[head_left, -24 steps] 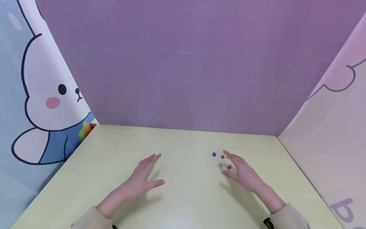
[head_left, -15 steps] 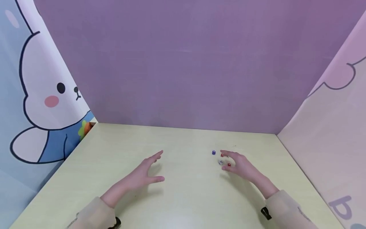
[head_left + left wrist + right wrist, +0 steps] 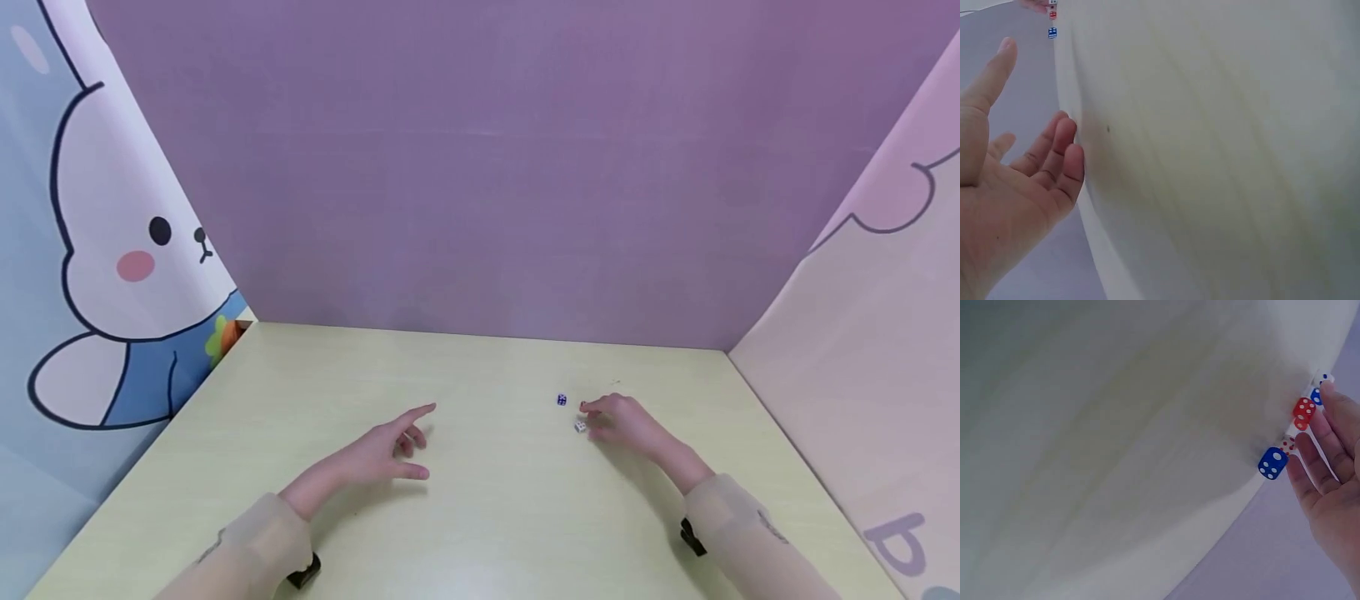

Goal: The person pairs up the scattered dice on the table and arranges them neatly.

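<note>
Several small dice lie on the right half of the table. In the head view, a blue die [image 3: 562, 400] and a white die [image 3: 580, 426] show left of my right hand [image 3: 628, 423], which is low over the group. A sliver of a red die [image 3: 582, 405] peeks out at its fingertips; the hand hides others. The right wrist view shows a blue die [image 3: 1272, 463], a red die [image 3: 1304, 409] and a white die [image 3: 1287, 445] beside slightly bent fingers [image 3: 1319, 464]. No firm grip is visible. My left hand [image 3: 381, 452] hovers with nothing in it, index finger extended, other fingers loosely bent.
The pale tabletop [image 3: 480, 500] meets a purple panel [image 3: 480, 208] at the back. A rabbit-print sheet [image 3: 112, 250] hangs at the left and a pink-white sheet [image 3: 862, 375] at the right.
My right hand has come down over the dice, its fingers and thumb drawing closer together and covering some of them. The left hand's lower fingers have bent while its index stays extended.
</note>
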A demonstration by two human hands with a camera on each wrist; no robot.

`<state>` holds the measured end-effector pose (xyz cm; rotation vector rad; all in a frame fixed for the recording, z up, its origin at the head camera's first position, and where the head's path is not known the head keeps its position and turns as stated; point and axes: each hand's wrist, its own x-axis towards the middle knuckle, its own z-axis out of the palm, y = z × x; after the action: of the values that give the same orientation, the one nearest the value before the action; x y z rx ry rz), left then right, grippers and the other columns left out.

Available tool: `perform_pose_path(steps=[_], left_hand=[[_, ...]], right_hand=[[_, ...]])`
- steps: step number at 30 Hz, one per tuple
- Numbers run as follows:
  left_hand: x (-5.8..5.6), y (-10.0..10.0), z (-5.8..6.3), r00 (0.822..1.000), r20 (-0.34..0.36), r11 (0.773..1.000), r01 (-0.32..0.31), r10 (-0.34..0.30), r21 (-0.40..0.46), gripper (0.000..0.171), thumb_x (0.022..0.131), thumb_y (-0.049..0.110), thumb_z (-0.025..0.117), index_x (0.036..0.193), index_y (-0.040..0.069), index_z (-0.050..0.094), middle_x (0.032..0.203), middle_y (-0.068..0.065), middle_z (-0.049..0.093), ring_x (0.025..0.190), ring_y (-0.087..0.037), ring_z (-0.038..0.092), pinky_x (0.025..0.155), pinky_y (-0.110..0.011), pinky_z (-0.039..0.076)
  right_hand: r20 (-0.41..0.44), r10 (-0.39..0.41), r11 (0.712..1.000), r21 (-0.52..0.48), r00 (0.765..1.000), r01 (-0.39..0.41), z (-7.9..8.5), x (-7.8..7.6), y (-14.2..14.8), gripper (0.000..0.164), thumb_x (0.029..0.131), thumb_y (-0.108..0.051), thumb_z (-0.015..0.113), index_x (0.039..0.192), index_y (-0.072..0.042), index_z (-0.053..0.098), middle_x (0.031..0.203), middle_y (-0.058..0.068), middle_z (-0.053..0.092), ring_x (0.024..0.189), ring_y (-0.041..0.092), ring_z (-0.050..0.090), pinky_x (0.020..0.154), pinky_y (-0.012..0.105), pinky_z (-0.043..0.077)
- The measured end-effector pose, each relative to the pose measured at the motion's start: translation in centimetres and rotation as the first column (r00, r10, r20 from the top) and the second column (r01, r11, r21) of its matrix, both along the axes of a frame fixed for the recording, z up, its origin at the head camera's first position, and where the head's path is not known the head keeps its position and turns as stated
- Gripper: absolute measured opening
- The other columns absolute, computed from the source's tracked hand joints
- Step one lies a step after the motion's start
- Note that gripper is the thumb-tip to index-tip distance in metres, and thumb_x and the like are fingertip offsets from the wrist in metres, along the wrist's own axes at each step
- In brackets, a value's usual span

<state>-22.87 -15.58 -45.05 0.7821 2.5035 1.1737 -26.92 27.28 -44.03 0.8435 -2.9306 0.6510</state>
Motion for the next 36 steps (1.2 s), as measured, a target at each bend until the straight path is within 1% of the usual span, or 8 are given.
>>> perform_pose_path(steps=[6,14,22,26,28,31,34,36], left_hand=[[-0.6,-0.2,-0.2,0.998,0.049,0.999,0.035,-0.034,-0.009,0.091,0.078,0.03,0.077,0.149,0.015,0.023,0.101,-0.004,0.058,0.081,-0.016,0.054,0.071,-0.024,0.045],[-1.0,0.0,-0.5,0.997,0.03,0.997,0.066,-0.065,-0.026,0.086,0.078,0.025,0.077,0.147,0.011,0.028,0.095,-0.003,0.058,0.074,-0.013,0.052,0.067,-0.023,0.045],[-1.7,-0.4,-1.2,0.998,-0.012,0.998,0.057,-0.058,-0.028,0.05,0.078,0.022,0.078,0.122,0.007,0.058,0.086,0.003,0.06,0.069,-0.007,0.05,0.064,-0.02,0.044],[-2.2,-0.3,-1.3,0.997,-0.041,0.997,0.072,-0.072,-0.011,0.037,0.079,0.021,0.077,0.112,0.007,0.065,0.082,0.006,0.061,0.068,-0.004,0.05,0.063,-0.02,0.044],[-2.4,-0.2,-1.3,0.996,-0.054,0.997,0.075,-0.075,-0.003,0.034,0.08,0.02,0.076,0.109,0.007,0.066,0.081,0.006,0.061,0.068,-0.004,0.05,0.063,-0.019,0.045],[-2.5,0.0,-1.4,0.996,-0.071,0.998,0.057,-0.057,0.001,0.028,0.08,0.018,0.075,0.105,0.007,0.067,0.079,0.006,0.061,0.068,-0.004,0.051,0.063,-0.02,0.046],[-2.4,0.3,-1.5,0.997,-0.079,1.0,0.01,-0.01,-0.004,0.022,0.08,0.016,0.075,0.1,0.007,0.068,0.077,0.007,0.06,0.068,-0.005,0.051,0.063,-0.02,0.045],[-2.1,0.6,-1.5,0.996,-0.083,1.0,-0.024,0.024,-0.006,0.018,0.08,0.015,0.075,0.096,0.008,0.069,0.075,0.007,0.06,0.067,-0.005,0.051,0.063,-0.02,0.045]], right_hand=[[0.015,0.033,0.999,0.018,0.999,-0.034,-0.3,-0.8,-0.3,0.031,0.078,-0.005,0.074,0.107,0.001,0.067,0.097,0.009,0.069,0.089,0.022,0.064,0.084,0.038,0.051],[0.004,0.043,0.998,0.048,0.999,-0.043,-0.3,-1.1,-0.5,0.022,0.076,-0.003,0.074,0.097,-0.003,0.07,0.09,0.003,0.068,0.084,0.018,0.063,0.081,0.037,0.051],[-0.028,0.063,0.996,0.058,0.998,-0.061,-0.4,-0.8,-0.9,0.016,0.076,-0.004,0.075,0.092,-0.006,0.071,0.088,0.002,0.067,0.083,0.017,0.06,0.075,0.03,0.052],[-0.031,0.084,0.995,0.055,0.996,-0.082,-0.3,-0.6,-1.2,0.014,0.076,-0.004,0.075,0.09,-0.007,0.071,0.084,0.0,0.066,0.078,0.013,0.059,0.069,0.023,0.051],[-0.043,0.09,0.994,0.063,0.995,-0.088,-0.3,-0.5,-1.4,0.013,0.077,-0.005,0.075,0.089,-0.008,0.071,0.084,-0.001,0.066,0.078,0.012,0.058,0.07,0.024,0.051],[-0.063,0.102,0.992,0.079,0.993,-0.097,-0.2,-0.3,-1.8,0.012,0.076,-0.006,0.075,0.088,-0.009,0.071,0.084,-0.002,0.067,0.078,0.011,0.058,0.08,0.032,0.052],[-0.083,0.12,0.99,0.086,0.989,-0.113,-0.2,-0.1,-2.4,0.012,0.076,-0.006,0.076,0.086,-0.009,0.071,0.082,-0.003,0.067,0.078,0.011,0.059,0.088,0.04,0.049],[-0.091,0.134,0.988,0.087,0.987,-0.126,-0.2,0.2,-2.8,0.012,0.075,-0.007,0.076,0.086,-0.009,0.071,0.082,-0.003,0.067,0.078,0.011,0.06,0.087,0.039,0.049]])
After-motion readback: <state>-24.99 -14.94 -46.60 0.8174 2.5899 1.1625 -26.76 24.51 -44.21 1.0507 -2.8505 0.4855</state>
